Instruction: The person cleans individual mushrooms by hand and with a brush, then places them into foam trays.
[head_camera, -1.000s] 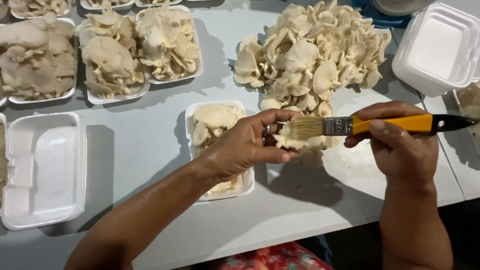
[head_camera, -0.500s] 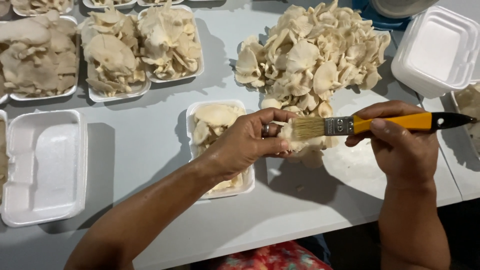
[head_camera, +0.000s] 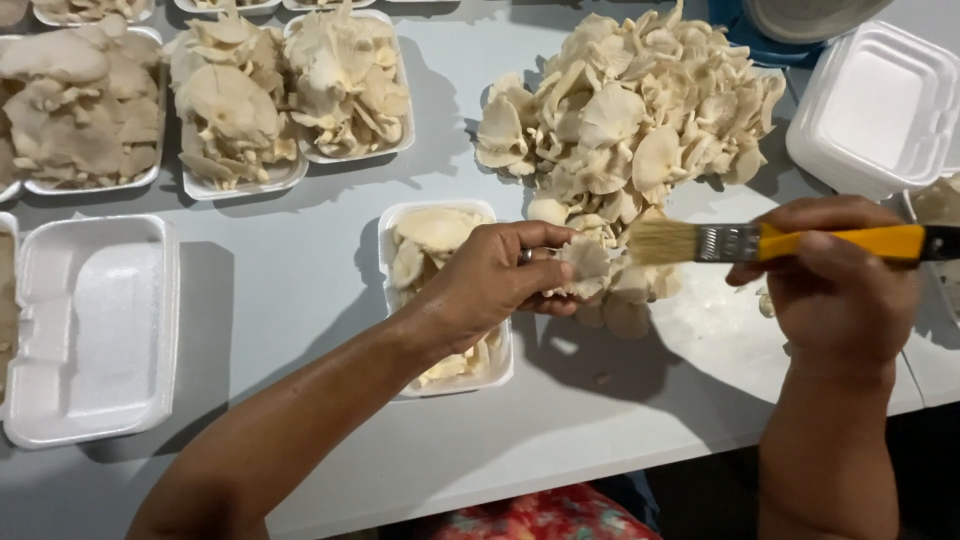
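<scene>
While the left hand (head_camera: 497, 283) pinched a pale oyster mushroom (head_camera: 585, 262) between thumb and fingertips above a foam tray (head_camera: 493, 368) half filled with mushrooms, the right hand (head_camera: 838, 287) was closed around the yellow handle of a paintbrush (head_camera: 775, 243), bristles just beside the cap. Behind lay a large mushroom heap (head_camera: 630, 120) on the grey table (head_camera: 285, 290), with an open foam tray (head_camera: 90, 330) at far left.

Brush (head_camera: 790, 242) bristles slid off the mushroom (head_camera: 585, 264) toward the right, now just beside it. Left hand (head_camera: 490, 285) turned the mushroom slightly, cap facing up.
</scene>
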